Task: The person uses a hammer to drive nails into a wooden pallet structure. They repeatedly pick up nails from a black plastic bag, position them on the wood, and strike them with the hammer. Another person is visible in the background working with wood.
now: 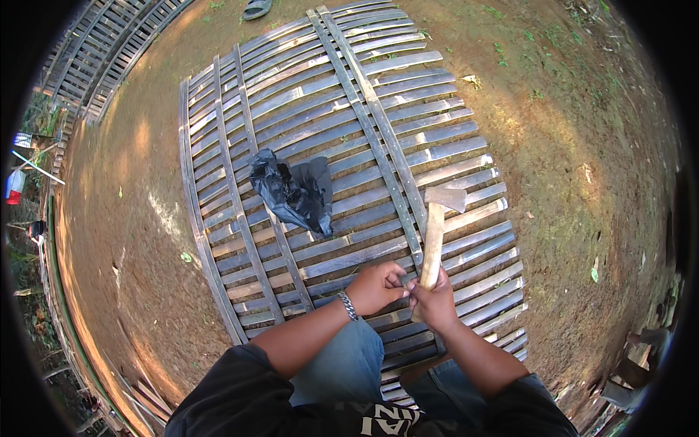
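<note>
A hatchet point(432, 244) with a pale wooden handle and a metal head stands with its head pointing away from me. The lower part of its handle is in my right hand point(437, 302), whose fingers are wrapped round it. My left hand point(375, 288), with a chain bracelet on the wrist, is closed in a pinch right beside the right thumb. Whatever lies between those fingertips is too small to make out. Both hands are over a slatted bamboo panel point(375, 116) with long crossbars, lying on the ground. A crumpled black plastic bag point(291, 193) rests on it, ahead of my left hand.
Bare brown soil surrounds the panel. A grey sandal point(256, 9) lies beyond its far edge. Another slatted panel point(102, 44) is at the far left. Along the left side runs a long pole point(64, 320), with plants behind it. My jeans-clad knees are close below my hands.
</note>
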Tool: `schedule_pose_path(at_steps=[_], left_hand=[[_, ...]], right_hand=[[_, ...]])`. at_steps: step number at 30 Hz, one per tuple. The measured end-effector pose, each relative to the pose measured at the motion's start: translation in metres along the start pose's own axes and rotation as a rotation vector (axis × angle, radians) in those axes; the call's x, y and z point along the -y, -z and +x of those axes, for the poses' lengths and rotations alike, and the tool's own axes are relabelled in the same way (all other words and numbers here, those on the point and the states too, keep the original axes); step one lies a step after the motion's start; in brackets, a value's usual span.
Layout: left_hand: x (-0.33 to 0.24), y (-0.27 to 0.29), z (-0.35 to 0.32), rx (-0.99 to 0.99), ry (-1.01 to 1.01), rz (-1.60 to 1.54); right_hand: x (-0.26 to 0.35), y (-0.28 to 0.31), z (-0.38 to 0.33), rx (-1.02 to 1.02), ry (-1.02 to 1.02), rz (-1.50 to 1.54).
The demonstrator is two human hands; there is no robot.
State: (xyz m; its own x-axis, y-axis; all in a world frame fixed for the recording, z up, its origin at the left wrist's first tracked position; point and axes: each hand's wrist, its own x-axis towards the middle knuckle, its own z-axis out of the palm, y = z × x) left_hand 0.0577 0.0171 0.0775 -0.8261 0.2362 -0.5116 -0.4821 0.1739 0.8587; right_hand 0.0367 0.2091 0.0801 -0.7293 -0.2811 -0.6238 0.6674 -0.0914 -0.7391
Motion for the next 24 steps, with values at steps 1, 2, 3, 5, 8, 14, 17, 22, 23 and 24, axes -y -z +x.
schedule_pose_path(at_steps=[1, 2, 3, 5, 8, 14, 17, 22, 23, 24], left_hand=[[0.005, -0.001, 0.001, 0.018, 0.035, -0.013], [0.013, -0.005, 0.0, -0.03, 0.024, -0.119], [0.019, -0.013, -0.001, -0.078, 0.014, -0.224], [0.023, -0.022, 0.003, -0.134, -0.036, -0.419], [0.016, -0.024, 0.009, -0.14, -0.124, -0.626], [-0.015, -0.027, 0.02, -0.282, -0.261, -0.66], [-0.008, -0.032, 0.038, -0.421, -0.274, -0.633], [-0.006, 0.015, 0.101, -0.871, -0.277, -0.013], [-0.006, 0.031, 0.116, -0.945, -0.456, 0.085], [-0.004, 0.045, 0.13, -0.973, -0.413, 0.136]], right_hand=[[0.003, -0.005, -0.001, -0.033, -0.001, 0.043], [0.006, -0.008, 0.0, -0.067, -0.002, 0.086], [0.009, -0.011, 0.002, -0.074, -0.004, 0.107], [0.014, -0.013, 0.007, -0.092, -0.005, 0.149], [0.02, -0.015, 0.008, -0.085, -0.038, 0.253], [0.045, -0.03, 0.017, -0.113, -0.083, 0.488], [0.049, -0.031, 0.023, -0.112, -0.031, 0.445], [0.036, -0.013, 0.037, -0.204, 0.097, 0.21], [0.032, -0.007, 0.037, -0.202, 0.095, 0.17], [0.028, -0.004, 0.037, -0.196, 0.094, 0.132]])
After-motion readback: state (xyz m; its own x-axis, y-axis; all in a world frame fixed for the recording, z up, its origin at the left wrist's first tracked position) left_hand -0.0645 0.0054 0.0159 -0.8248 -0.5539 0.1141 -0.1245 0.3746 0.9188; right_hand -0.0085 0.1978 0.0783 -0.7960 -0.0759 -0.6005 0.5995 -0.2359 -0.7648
